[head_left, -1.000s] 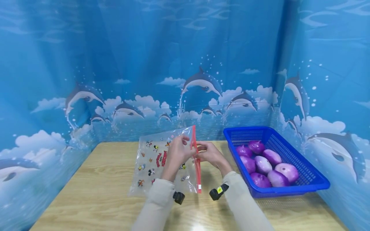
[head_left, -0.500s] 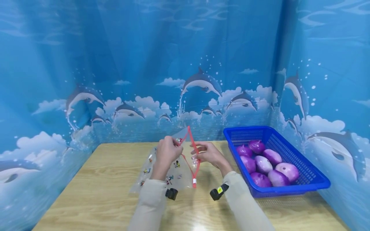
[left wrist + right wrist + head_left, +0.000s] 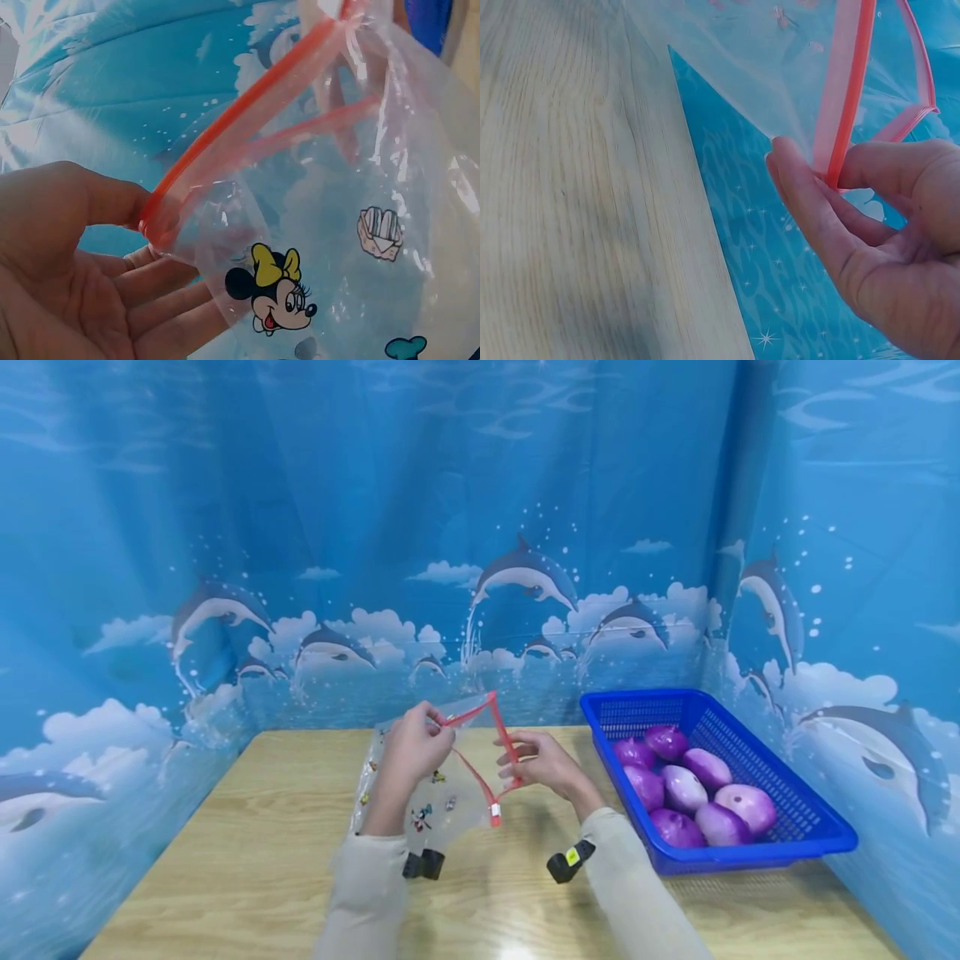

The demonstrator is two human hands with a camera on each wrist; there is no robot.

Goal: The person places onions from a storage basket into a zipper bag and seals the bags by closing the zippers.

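Observation:
A clear plastic zip bag (image 3: 431, 797) with cartoon prints hangs over the table, its red-edged mouth spread into a diamond facing right. My left hand (image 3: 416, 745) pinches one red edge between thumb and fingers; in the left wrist view, the other fingers of the left hand (image 3: 112, 270) lie behind the clear film. On the opposite edge, my right hand (image 3: 546, 763) pinches the red strip (image 3: 847, 97), as the right wrist view shows. A white slider (image 3: 495, 811) sits at the mouth's near corner. Between the two edges the bag gapes.
To the right stands a blue perforated basket (image 3: 750, 857) holding several purple onions (image 3: 682, 789). The wooden table (image 3: 247, 860) runs back to a blue curtain (image 3: 360, 527) printed with dolphins. Each wrist carries a small black camera (image 3: 567, 862).
My left hand has moved left with its edge of the bag, pulling the mouth from nearly flat to wide apart. The right hand has stayed almost in place.

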